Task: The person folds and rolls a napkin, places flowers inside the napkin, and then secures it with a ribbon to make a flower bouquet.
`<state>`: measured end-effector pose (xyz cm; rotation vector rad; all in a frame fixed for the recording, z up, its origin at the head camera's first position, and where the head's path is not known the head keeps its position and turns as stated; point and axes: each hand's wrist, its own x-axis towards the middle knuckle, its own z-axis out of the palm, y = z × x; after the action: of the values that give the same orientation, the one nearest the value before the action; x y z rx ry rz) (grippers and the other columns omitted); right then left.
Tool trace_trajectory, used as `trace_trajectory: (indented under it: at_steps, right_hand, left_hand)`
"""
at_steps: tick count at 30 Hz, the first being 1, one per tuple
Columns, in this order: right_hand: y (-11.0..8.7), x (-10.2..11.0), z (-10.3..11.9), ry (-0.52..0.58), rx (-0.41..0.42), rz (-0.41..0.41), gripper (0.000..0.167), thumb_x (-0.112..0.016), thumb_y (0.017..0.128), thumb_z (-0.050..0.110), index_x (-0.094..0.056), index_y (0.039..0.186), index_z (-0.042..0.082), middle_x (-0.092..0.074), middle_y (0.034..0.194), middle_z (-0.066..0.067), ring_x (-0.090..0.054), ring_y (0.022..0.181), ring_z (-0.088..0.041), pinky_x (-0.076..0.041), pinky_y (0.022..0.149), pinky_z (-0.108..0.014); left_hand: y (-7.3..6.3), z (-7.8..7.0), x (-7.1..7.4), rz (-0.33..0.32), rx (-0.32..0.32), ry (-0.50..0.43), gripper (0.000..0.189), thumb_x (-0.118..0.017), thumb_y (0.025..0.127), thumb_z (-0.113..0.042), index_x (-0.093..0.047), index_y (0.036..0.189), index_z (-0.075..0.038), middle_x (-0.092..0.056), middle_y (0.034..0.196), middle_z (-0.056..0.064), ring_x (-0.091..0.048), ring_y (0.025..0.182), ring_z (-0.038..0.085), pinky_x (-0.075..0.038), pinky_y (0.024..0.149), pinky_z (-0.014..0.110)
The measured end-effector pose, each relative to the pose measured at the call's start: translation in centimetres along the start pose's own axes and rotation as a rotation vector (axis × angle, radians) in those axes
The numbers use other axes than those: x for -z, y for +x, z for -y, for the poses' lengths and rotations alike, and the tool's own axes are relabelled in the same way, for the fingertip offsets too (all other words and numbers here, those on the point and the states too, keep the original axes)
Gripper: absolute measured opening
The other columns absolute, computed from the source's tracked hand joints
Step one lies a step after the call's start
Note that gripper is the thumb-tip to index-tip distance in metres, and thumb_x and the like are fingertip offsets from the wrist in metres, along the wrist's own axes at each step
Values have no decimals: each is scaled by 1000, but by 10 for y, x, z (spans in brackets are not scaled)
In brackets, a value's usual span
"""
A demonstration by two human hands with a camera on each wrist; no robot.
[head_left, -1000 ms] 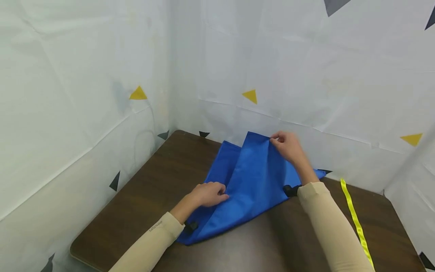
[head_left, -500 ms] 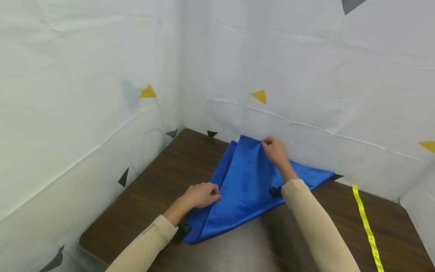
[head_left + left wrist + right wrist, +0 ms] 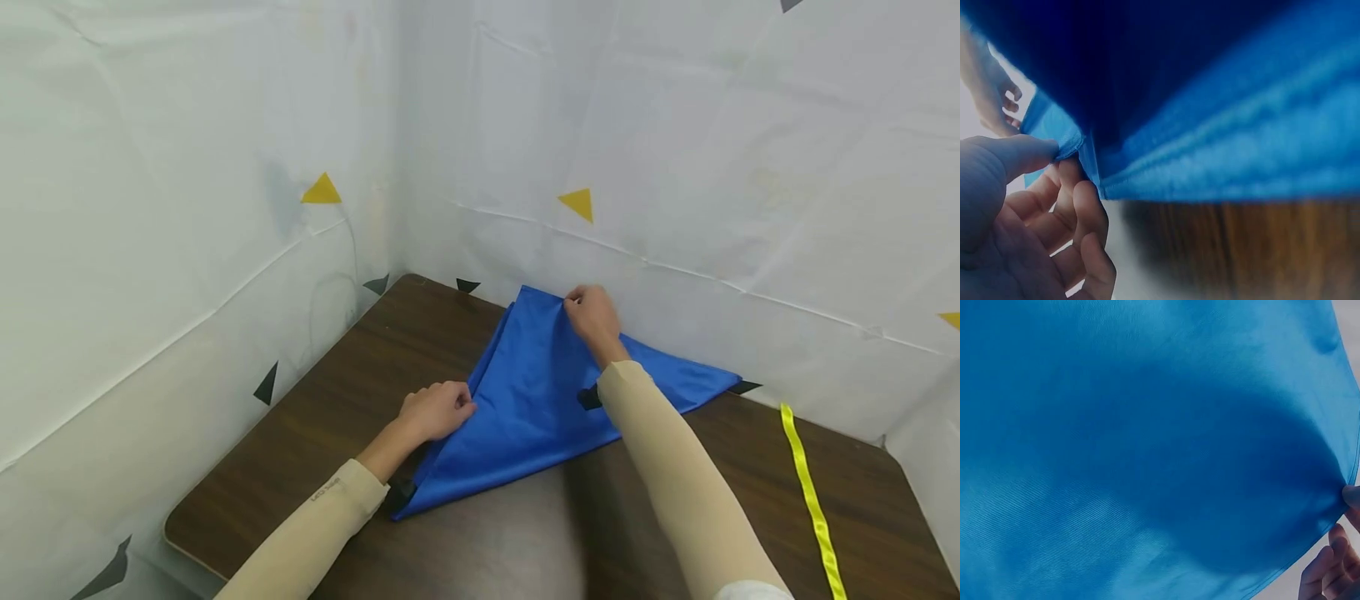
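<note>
A shiny blue cloth (image 3: 525,400) lies folded over itself at the back of the dark wooden table, its right end tapering to a point by the wall. My left hand (image 3: 441,410) pinches its left edge; the left wrist view shows the thumb and index finger closed on the hem, the other fingers loosely bent. At the far edge of the cloth my right hand (image 3: 594,317) pinches the border between thumb and fingers, seen also at the right rim of the right wrist view. My right forearm hides part of the cloth.
A yellow ribbon (image 3: 812,500) lies lengthwise on the right side of the wooden table (image 3: 360,358). White sheeting (image 3: 675,167) with yellow and dark triangles rises behind the table and along its left side.
Both hands have shifted the upper layer of the cloth leftward, so it covers more of the layer beneath. My right hand has moved left along with it, still pinching the far edge.
</note>
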<state>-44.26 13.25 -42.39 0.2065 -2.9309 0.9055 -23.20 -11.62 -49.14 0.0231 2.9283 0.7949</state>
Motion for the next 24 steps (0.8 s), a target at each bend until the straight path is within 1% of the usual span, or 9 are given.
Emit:
trace_trajectory:
  at_steps: [3, 8, 16, 24]
  right_hand:
    - [1, -1, 1, -27, -7, 12, 32, -56, 108, 25, -76, 128, 9, -72, 130, -15, -66, 106, -33, -55, 83, -49]
    - [0, -6, -3, -66, -23, 58, 33, -55, 109, 26, -74, 130, 10, -72, 132, -16, -68, 107, -33, -56, 82, -47]
    - [-1, -11, -10, -82, -44, 83, 31, -54, 110, 25, -74, 128, 10, -74, 125, -16, -69, 107, -35, -57, 86, -51]
    - [-4, -14, -14, -86, -51, 63, 32, -52, 109, 24, -73, 129, 10, -74, 127, -16, -69, 109, -37, -55, 93, -57]
  left_hand:
    - [-5, 1, 3, 12, 31, -1, 21, -66, 107, -41, -71, 99, -22, -66, 85, -2, -61, 76, 21, -47, 72, 42]
    - [-13, 5, 4, 33, 61, 2, 20, -66, 106, -41, -71, 99, -23, -66, 86, -4, -61, 78, 20, -47, 74, 42]
    - [-21, 7, 2, 75, 47, 3, 17, -68, 105, -40, -71, 98, -25, -66, 87, -5, -61, 79, 19, -47, 75, 41]
    - [-27, 2, 5, 93, 44, 16, 17, -70, 105, -38, -72, 97, -23, -67, 87, -4, -62, 80, 19, -48, 74, 41]
